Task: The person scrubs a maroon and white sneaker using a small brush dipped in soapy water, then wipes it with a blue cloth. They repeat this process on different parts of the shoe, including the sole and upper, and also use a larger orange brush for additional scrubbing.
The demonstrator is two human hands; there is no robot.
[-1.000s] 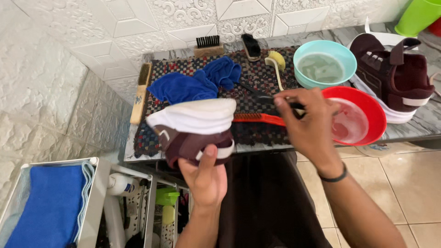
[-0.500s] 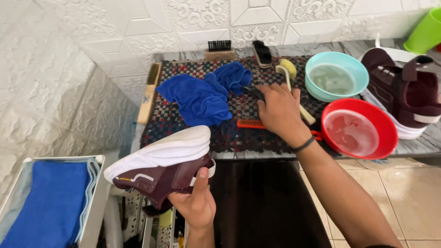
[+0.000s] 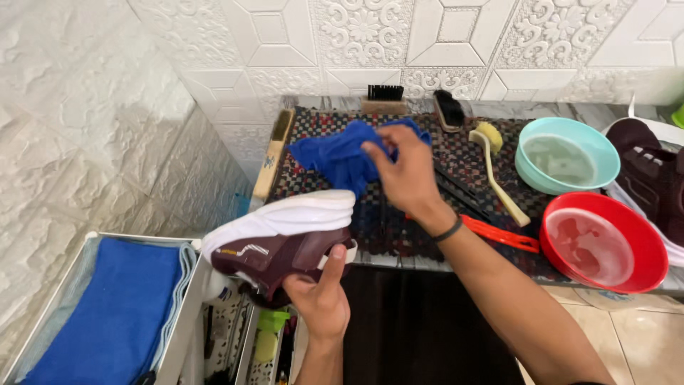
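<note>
My left hand (image 3: pixel 320 292) grips a maroon sneaker with a white sole (image 3: pixel 281 239), held on its side below the counter's front edge, sole facing away from me. My right hand (image 3: pixel 402 167) reaches over the patterned mat (image 3: pixel 427 228) and closes its fingers on a crumpled blue cloth (image 3: pixel 335 153) lying at the mat's left end. A black band sits on that wrist.
On the counter lie a red brush (image 3: pixel 502 235), a yellow long-handled brush (image 3: pixel 495 164), two dark brushes at the back, a wooden brush (image 3: pixel 273 153) at left, a teal bowl (image 3: pixel 566 153), a red bowl (image 3: pixel 602 242), and a second maroon shoe (image 3: pixel 652 178). A bin with blue cloths (image 3: pixel 107 314) stands lower left.
My right hand moved left from the red brush to the blue cloth and took hold of it. The sneaker in my left hand turned and shifted slightly rightwards.
</note>
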